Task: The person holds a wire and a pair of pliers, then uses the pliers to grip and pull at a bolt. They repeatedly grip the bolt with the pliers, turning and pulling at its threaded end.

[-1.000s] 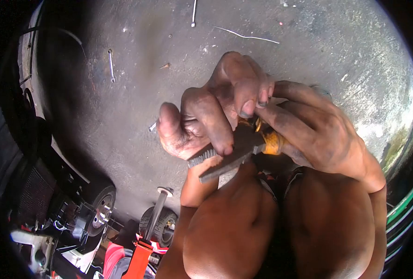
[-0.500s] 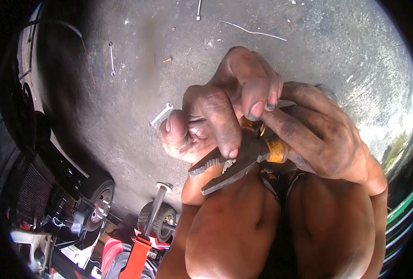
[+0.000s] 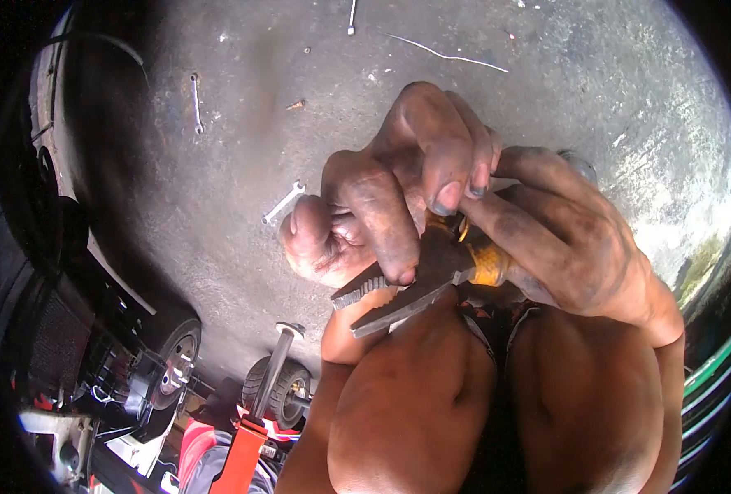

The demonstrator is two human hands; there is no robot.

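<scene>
A pair of pliers [image 3: 431,265] with dark serrated jaws and yellow handle grips lies across both hands above my knees, its jaws apart and pointing down-left. My right hand [image 3: 571,235] is wrapped round the yellow handles, fingers bent over them. On the other side, my left hand [image 3: 390,181] curls in against the tool, one fingertip pressed at the base of the jaws and others over the handle end. Dark grime covers the fingers of both hands. Part of the handles is hidden behind the fingers.
On the concrete floor lie a near wrench [image 3: 284,202], a farther wrench [image 3: 197,104], a small bolt [image 3: 296,105] and a thin wire [image 3: 448,57]. At the lower left stand a wheel hub [image 3: 176,372], a small tyre [image 3: 287,393] and a red-orange metal bar [image 3: 238,461].
The lower jaw has swung up slightly, so the gap between the jaws is a little narrower. My left fingertip has shifted slightly left along the jaws.
</scene>
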